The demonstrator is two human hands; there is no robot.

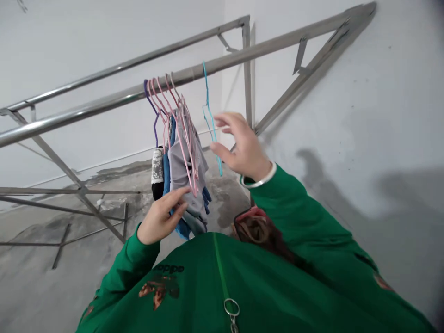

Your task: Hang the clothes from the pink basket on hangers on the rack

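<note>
Two bare hands work at a folding metal rack, which has two long silvery tubes; the front tube [121, 98] carries every hanger, and the rear tube [138, 59] runs behind it. I count one light-blue thin hanger [208, 99], one purple hanger [156, 127] and at least four pink thin hangers [183, 148], packed too tightly for a sure number. The purple and pink ones bunch around the middle of the front tube, with the purple one on the side toward the tube's left end. The light-blue one hangs apart from them, nearer the tube's right end by the wall, with nothing on it. In the bunch hang a grey cloth garment [178, 166], some blue cloth [166, 171] and one black piece with white lace [157, 169]; the overlap hides how many garments there are. The right hand [243, 145] is open, thumb and fingers spread on either side of a gap, just beside the light-blue hanger; I cannot tell whether it touches. The left hand [163, 216] is partly open, thumb apart from the fingers, its fingertips at the lower end of a pink hanger, in front of the grey garment; contact is unclear.
</note>
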